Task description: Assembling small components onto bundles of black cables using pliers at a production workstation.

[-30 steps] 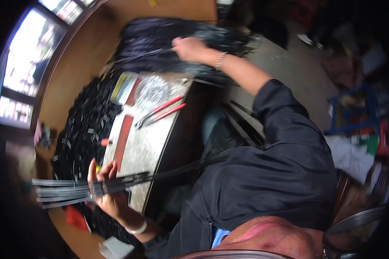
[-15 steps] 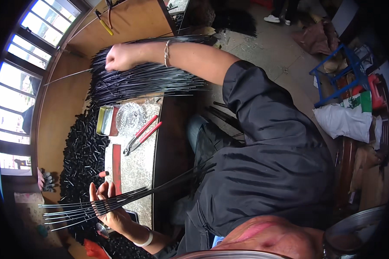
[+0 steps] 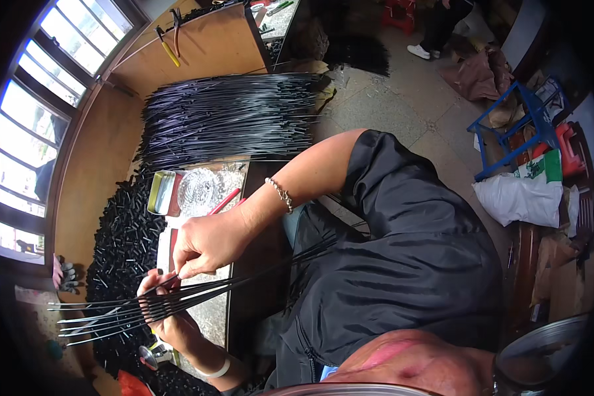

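Observation:
My left hand point(image 3: 171, 330) is closed around a fanned bunch of thin black rods point(image 3: 241, 285), which run from the left across the bench edge toward my torso. Over it, my right hand point(image 3: 211, 243) pinches a thin black rod point(image 3: 168, 280) between thumb and fingers, close to the left fingertips. A wide pile of similar rods point(image 3: 231, 119) lies at the far side of the bench. Red-handled pliers point(image 3: 226, 200) are partly hidden behind my right hand and wrist. Small black tube-like pieces point(image 3: 125, 231) are heaped along the bench's left side.
A glass dish point(image 3: 198, 188) and an open tin point(image 3: 161, 193) stand on the worn bench top. Yellow-handled pliers point(image 3: 169, 49) hang on a wooden panel point(image 3: 211, 49). On the right are a blue frame point(image 3: 501, 162) and a white sack point(image 3: 521, 197). Another person point(image 3: 435, 33) stands far back.
My right hand has come from the rod pile back toward me, to the bunch in my left hand, and now pinches a rod there. The left fingers have curled in.

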A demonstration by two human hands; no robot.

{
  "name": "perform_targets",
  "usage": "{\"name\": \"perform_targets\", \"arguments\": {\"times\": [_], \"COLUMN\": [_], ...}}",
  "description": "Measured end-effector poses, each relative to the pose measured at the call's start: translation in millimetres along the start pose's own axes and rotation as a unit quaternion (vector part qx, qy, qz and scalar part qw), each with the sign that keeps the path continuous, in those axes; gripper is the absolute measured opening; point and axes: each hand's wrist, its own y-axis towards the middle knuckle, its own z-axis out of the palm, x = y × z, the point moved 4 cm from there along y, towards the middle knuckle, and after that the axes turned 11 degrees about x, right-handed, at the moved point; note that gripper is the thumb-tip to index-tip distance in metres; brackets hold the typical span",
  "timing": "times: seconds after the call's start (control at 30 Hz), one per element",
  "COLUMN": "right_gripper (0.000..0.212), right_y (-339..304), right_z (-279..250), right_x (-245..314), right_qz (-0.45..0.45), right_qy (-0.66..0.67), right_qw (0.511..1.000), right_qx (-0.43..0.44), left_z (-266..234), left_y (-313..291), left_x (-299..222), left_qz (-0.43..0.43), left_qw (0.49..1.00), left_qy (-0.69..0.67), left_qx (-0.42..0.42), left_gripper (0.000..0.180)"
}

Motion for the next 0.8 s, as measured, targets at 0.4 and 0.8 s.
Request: {"name": "perform_targets", "arguments": {"times": [0.4,0.8], "right_gripper": [0.030,0.021], "right_y": [-30.6,-51.7], "right_z": [44.5,47.4], "right_x": [-10.4,-12.0], "right_qz": [0.211,0.119], "right_qy": [0.327,0.209], "right_qw": [0.906,0.970], "right_qx": [0.169,0.039], "left_z": [-7.8,-64.4], "left_y": [-12.5,-19.9], "left_x": [-10.7,79.1], "left_qz": [0.055,0.152], "left_qw": [0.988,0.861], "left_qy": [0.132,0.474], "left_qx": [-0.060,-0.105], "left_gripper": [0.042,0.025]}}
